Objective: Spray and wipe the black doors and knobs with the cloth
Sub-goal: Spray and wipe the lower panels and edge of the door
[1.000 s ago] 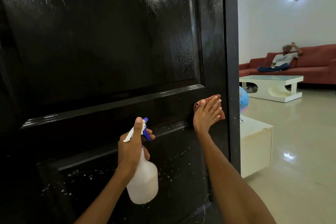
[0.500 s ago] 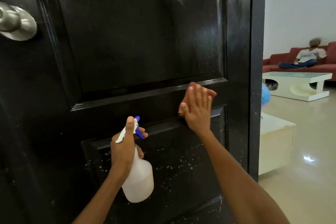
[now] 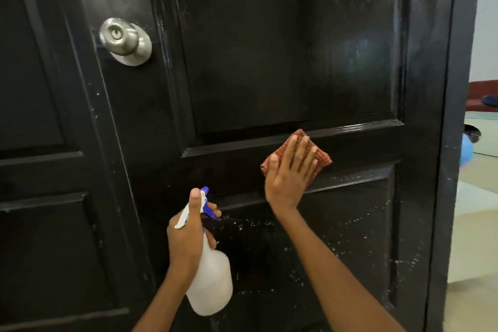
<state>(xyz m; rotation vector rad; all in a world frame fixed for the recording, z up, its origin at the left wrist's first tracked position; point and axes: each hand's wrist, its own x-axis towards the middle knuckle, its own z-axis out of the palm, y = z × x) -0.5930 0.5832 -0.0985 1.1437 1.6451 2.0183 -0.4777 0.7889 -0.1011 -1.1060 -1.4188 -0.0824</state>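
A glossy black panelled door fills most of the view. Its silver knob sits at the upper left. My right hand presses an orange-brown cloth flat against the door's middle rail, fingers spread over it. My left hand grips a white spray bottle with a blue nozzle, held upright below and left of the cloth. White spray droplets speckle the lower panel. A second black door stands to the left.
The door's right edge gives onto a lit room with a pale shiny floor. Part of a blue globe and a strip of red sofa show past the edge.
My right hand has slid the cloth leftward along the middle rail, away from the door's edge. The view has swung left, bringing the knob and second door in. The bottle hand has hardly moved.
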